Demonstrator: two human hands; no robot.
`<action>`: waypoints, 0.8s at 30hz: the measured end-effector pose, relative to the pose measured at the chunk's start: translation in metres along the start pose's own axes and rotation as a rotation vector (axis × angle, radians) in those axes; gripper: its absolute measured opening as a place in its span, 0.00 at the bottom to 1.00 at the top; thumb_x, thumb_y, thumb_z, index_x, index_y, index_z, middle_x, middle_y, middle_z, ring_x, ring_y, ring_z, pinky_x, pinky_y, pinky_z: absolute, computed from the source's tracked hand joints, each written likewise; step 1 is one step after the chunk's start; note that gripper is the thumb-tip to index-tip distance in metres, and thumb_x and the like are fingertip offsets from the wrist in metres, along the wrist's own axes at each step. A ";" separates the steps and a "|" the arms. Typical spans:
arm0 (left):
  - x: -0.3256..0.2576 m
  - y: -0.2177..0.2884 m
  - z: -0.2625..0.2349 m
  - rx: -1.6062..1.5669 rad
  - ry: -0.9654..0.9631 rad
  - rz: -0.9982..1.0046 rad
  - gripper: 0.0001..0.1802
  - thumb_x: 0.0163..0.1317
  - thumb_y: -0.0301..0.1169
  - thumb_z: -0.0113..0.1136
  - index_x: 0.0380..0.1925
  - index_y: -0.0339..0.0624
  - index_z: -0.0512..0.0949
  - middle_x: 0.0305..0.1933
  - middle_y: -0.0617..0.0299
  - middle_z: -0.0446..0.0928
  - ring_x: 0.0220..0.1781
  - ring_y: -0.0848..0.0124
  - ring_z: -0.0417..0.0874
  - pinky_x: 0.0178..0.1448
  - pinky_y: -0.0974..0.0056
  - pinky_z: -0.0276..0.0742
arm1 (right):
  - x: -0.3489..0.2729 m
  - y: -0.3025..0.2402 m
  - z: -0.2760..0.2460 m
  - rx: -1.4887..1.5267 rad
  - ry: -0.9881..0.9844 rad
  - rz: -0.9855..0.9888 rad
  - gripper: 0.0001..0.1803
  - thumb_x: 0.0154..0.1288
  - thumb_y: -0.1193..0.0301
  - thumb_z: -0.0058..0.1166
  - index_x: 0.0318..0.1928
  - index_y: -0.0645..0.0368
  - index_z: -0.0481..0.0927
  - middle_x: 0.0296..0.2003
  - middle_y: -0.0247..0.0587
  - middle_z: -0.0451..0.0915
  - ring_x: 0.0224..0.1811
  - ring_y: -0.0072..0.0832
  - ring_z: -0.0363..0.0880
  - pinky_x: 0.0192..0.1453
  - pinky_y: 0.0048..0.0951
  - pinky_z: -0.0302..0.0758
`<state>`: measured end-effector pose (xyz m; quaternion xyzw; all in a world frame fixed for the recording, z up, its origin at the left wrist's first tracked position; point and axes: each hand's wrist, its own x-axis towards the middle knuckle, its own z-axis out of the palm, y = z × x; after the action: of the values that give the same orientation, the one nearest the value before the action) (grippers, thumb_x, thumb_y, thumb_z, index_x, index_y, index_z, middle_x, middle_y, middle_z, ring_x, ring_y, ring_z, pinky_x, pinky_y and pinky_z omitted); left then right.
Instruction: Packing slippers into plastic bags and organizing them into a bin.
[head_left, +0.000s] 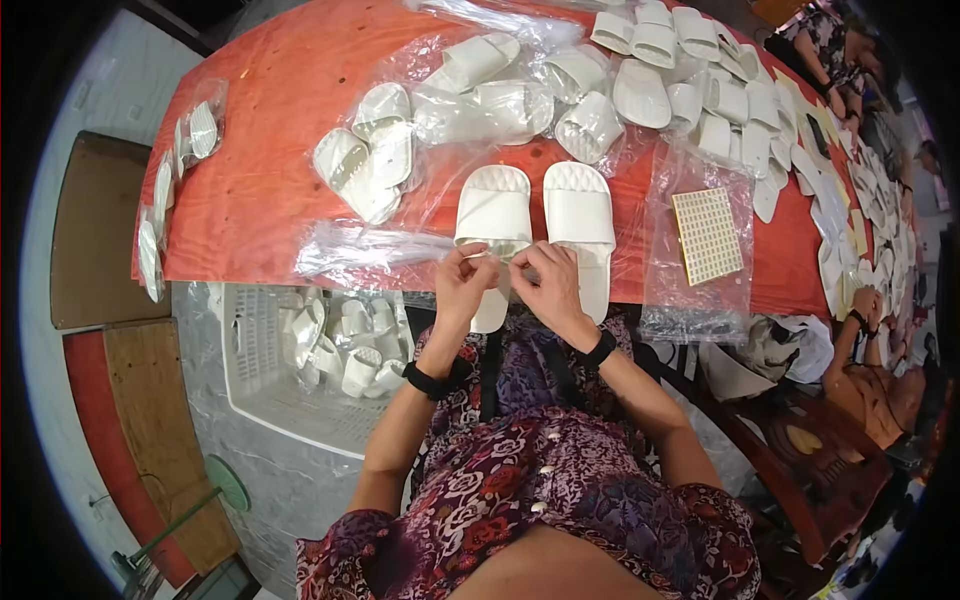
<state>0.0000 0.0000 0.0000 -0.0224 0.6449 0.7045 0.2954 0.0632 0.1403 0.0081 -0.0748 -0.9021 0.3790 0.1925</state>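
Observation:
Two white slippers stand side by side at the table's near edge, the left slipper (494, 203) and the right slipper (580, 203), toes pointing away from me. Over the left slipper's footbed, my left hand (466, 282) has its thumb and fingertips pinched together. My right hand (548, 285) pinches close beside it, over the gap between the slippers and the right one's inner edge. Whatever lies in the fingertips is too small to make out. A yellowish sheet of small stickers (708, 235) lies on clear plastic bags (690, 310) to the right. More clear bags (370, 250) are bunched at the left.
Bagged slippers (385, 150) cover the middle of the red table (260, 130); loose white slippers (720, 95) are heaped at the far right. Below the table's left part, a white plastic basket (290, 420) holds several slippers. A wooden chair (800, 470) and other people are at the right.

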 end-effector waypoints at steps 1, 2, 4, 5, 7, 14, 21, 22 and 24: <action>0.000 -0.001 0.002 -0.015 0.007 0.031 0.19 0.57 0.27 0.59 0.47 0.34 0.69 0.31 0.60 0.78 0.30 0.76 0.79 0.37 0.71 0.77 | 0.001 -0.002 -0.001 -0.001 0.005 -0.011 0.06 0.48 0.74 0.56 0.25 0.54 0.71 0.25 0.31 0.71 0.33 0.32 0.71 0.41 0.33 0.61; 0.000 -0.002 0.004 -0.030 0.014 0.061 0.19 0.55 0.25 0.60 0.46 0.35 0.69 0.29 0.62 0.78 0.31 0.76 0.79 0.37 0.71 0.77 | 0.001 -0.003 -0.001 -0.002 0.009 -0.022 0.06 0.48 0.75 0.56 0.24 0.55 0.71 0.25 0.31 0.71 0.33 0.32 0.71 0.41 0.33 0.61; 0.002 -0.004 0.007 -0.080 0.026 0.041 0.18 0.55 0.25 0.60 0.45 0.35 0.69 0.29 0.63 0.77 0.29 0.77 0.78 0.35 0.72 0.76 | 0.001 -0.002 0.000 -0.003 0.014 -0.020 0.06 0.47 0.75 0.56 0.24 0.55 0.71 0.25 0.32 0.70 0.33 0.32 0.71 0.42 0.33 0.61; 0.003 -0.006 0.008 -0.129 0.039 0.018 0.16 0.55 0.24 0.60 0.43 0.36 0.69 0.28 0.63 0.77 0.28 0.78 0.76 0.33 0.72 0.74 | 0.002 -0.002 0.000 -0.002 0.016 -0.016 0.06 0.47 0.75 0.56 0.24 0.55 0.71 0.24 0.32 0.70 0.33 0.32 0.71 0.42 0.34 0.60; 0.005 -0.009 0.010 -0.138 0.039 0.012 0.16 0.55 0.25 0.60 0.43 0.36 0.69 0.28 0.64 0.76 0.26 0.79 0.75 0.32 0.73 0.73 | 0.002 -0.002 0.001 -0.018 0.018 -0.024 0.06 0.46 0.75 0.56 0.24 0.55 0.70 0.25 0.32 0.70 0.33 0.32 0.71 0.42 0.34 0.60; 0.006 -0.005 0.005 -0.022 -0.014 -0.064 0.15 0.56 0.29 0.60 0.42 0.38 0.71 0.28 0.66 0.76 0.22 0.82 0.69 0.28 0.75 0.68 | -0.003 0.000 0.001 -0.036 0.020 -0.044 0.06 0.46 0.75 0.54 0.25 0.55 0.71 0.26 0.34 0.70 0.35 0.32 0.70 0.44 0.35 0.60; 0.010 -0.004 0.000 -0.098 0.007 -0.068 0.10 0.59 0.34 0.59 0.32 0.38 0.77 0.27 0.67 0.77 0.21 0.83 0.71 0.25 0.76 0.69 | 0.000 0.002 -0.003 -0.091 -0.003 -0.112 0.06 0.47 0.75 0.54 0.26 0.55 0.71 0.28 0.35 0.69 0.35 0.33 0.70 0.45 0.35 0.61; 0.011 -0.003 -0.002 -0.078 -0.026 -0.102 0.10 0.59 0.34 0.59 0.32 0.38 0.77 0.27 0.67 0.77 0.22 0.83 0.71 0.25 0.76 0.69 | -0.001 0.002 -0.002 -0.083 0.000 -0.116 0.06 0.47 0.74 0.54 0.27 0.55 0.71 0.27 0.35 0.69 0.35 0.33 0.70 0.45 0.35 0.61; 0.012 0.000 -0.004 -0.055 -0.065 -0.130 0.10 0.59 0.34 0.59 0.33 0.38 0.78 0.27 0.67 0.77 0.22 0.83 0.72 0.26 0.76 0.69 | -0.001 0.004 -0.002 -0.079 0.010 -0.120 0.06 0.47 0.74 0.55 0.27 0.55 0.71 0.27 0.35 0.69 0.35 0.33 0.69 0.45 0.35 0.61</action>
<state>-0.0112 0.0006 -0.0053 -0.0494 0.6123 0.7017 0.3608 0.0653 0.1445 0.0059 -0.0299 -0.9182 0.3302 0.2166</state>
